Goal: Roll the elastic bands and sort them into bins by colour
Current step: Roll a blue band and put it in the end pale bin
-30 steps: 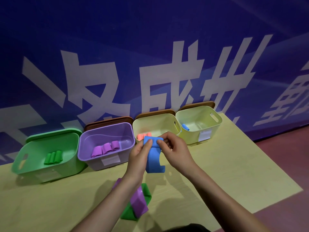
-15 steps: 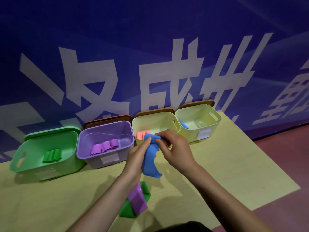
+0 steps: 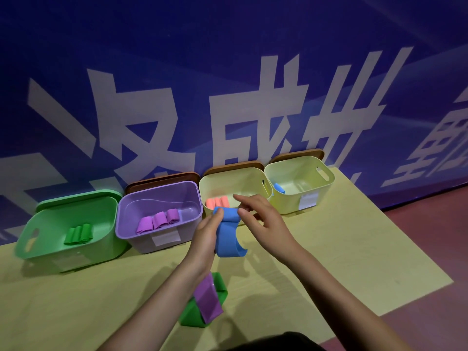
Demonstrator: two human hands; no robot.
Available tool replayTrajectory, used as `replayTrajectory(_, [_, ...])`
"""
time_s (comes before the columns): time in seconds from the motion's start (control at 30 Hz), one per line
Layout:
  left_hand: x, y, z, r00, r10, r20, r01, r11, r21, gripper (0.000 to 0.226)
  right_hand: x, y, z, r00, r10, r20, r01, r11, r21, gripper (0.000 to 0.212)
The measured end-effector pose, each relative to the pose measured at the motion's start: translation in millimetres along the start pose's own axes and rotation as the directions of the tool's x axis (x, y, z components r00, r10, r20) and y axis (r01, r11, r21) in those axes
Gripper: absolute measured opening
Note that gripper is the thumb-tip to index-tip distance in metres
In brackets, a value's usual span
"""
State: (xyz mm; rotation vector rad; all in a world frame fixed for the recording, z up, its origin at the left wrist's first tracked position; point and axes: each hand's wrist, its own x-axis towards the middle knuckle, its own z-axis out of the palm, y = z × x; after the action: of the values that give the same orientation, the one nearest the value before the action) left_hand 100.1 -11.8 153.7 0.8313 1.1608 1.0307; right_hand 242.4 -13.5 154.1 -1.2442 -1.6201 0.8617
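Table (image 3: 329,249): four bins; left hand (image 3: 206,239) grips blue band (image 3: 228,236); right hand (image 3: 263,221) released.

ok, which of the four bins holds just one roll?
The far-right pale yellow bin: a single blue roll lies inside. The green, purple and other yellow bins each hold three.

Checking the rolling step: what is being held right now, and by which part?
The left hand pinches the blue band near its rolled top; the right hand is open beside it.
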Motion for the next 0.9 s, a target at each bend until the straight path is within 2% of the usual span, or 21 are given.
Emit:
replayTrajectory(0.07, [-2, 0, 1, 0.999, 0.047, -0.022, -0.047, 0.998, 0.037, 0.026, 1, -2, 2, 0.992, 0.125, 0.002, -0.124, 0.990, 0.068, 0.024])
replayTrajectory(0.13, [-3, 1, 2, 0.995, 0.090, -0.029, -0.088, 0.993, 0.081, 0.021, 2, -4, 2, 0.984, 0.171, 0.051, -0.177, 0.976, 0.125, 0.012])
replayTrajectory(0.23, [-6, 2, 2, 0.994, 0.103, -0.036, -0.097, 0.986, 0.138, 0.018, 2, -6, 1, 0.985, 0.164, 0.051, -0.171, 0.969, 0.176, 0.013])
replayTrajectory(0.37, [-7, 6, 6, 0.997, 0.022, -0.072, -0.009, 0.984, 0.175, 0.027, 2, -7, 2, 0.985, 0.173, -0.013, -0.167, 0.963, 0.212, 0.018])
replayTrajectory(0.5, [-8, 7, 14, 0.994, -0.002, -0.106, 0.018, 0.988, 0.152, 0.027, 2, -3, 6, 0.988, 0.141, -0.056, -0.133, 0.982, 0.131, 0.020])
replayTrajectory(0.7, [-8, 7, 12, 0.995, 0.001, -0.101, 0.016, 0.985, 0.170, 0.028, 0, 7, 11, 0.993, 0.010, -0.116, -0.023, 0.994, -0.107, 0.011])
replayTrajectory(0.8, [-9, 6, 8, 0.997, -0.065, -0.031, 0.066, 0.998, 0.024, 0.022, 0, 11, 11, 0.990, -0.062, -0.129, 0.037, 0.981, -0.188, 0.005])
replayTrajectory(0.9, [-8, 2, 2, 0.984, -0.172, 0.043, 0.176, 0.977, -0.119, 0.025, 1, 14, 8, 0.986, -0.133, -0.100, 0.105, 0.963, -0.247, 0.020])
